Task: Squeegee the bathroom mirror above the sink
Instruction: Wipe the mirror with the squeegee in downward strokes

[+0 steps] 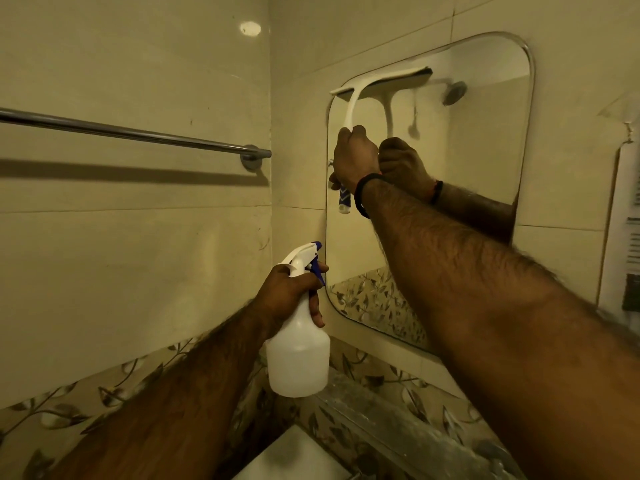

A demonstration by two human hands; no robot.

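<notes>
The mirror [450,188] hangs on the tiled wall [138,254], a towel rail [131,133] to its left; the right hand [356,161], a dark band [363,192] at its wrist, is closed round the handle of the squeegee [356,98], whose blade lies tilted against the glass near the mirror's top left. Lower down, the left hand [291,296] grips the neck of a white spray bottle [299,355], one finger on its blue trigger [318,271]; the bottle hangs upright, clear of the mirror.
</notes>
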